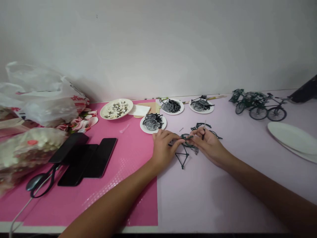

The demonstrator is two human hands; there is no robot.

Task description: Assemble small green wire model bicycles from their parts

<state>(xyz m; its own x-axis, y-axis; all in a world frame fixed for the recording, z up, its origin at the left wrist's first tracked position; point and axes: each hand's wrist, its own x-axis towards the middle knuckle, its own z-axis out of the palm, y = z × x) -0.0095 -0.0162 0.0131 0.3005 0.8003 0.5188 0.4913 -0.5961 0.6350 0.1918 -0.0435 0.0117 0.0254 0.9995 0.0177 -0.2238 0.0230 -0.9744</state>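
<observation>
1. Left hand (163, 145) is pinching one end of a small green part (187, 137) between thumb and fingers.
2. Right hand (208, 143) is gripping a slim dark tool (204, 130), thin tip pointing toward the wall; its fingertips are meeting the same green part.
3. Key relation: green part is sitting between both sets of fingertips, its long axis running roughly crosswise, hand to hand. Neither hand is clearly nearer.
4. Triangular green frame (182, 159) is lying just below the fingertips, one corner pointing toward the person, nearer the left hand. Cannot tell if it's joined to the held part.
5. Dark curved parts (201, 125) are lying on the table (188, 198) just beyond the right hand.
6. Containers, left to right: pale bowl (102, 111) is holding mixed light and dark bits (117, 109); nearest small plate (143, 128) is carrying grey spoked wheels (151, 123) and black pieces; middle plate (182, 109) is carrying a wheel and a black heap; right small plate (210, 110) is carrying wheels and black parts.
7. Far right: green bicycles (259, 107) are standing bunched near the wall; white oval plates (294, 136) are overlapping nearer the person.
</observation>
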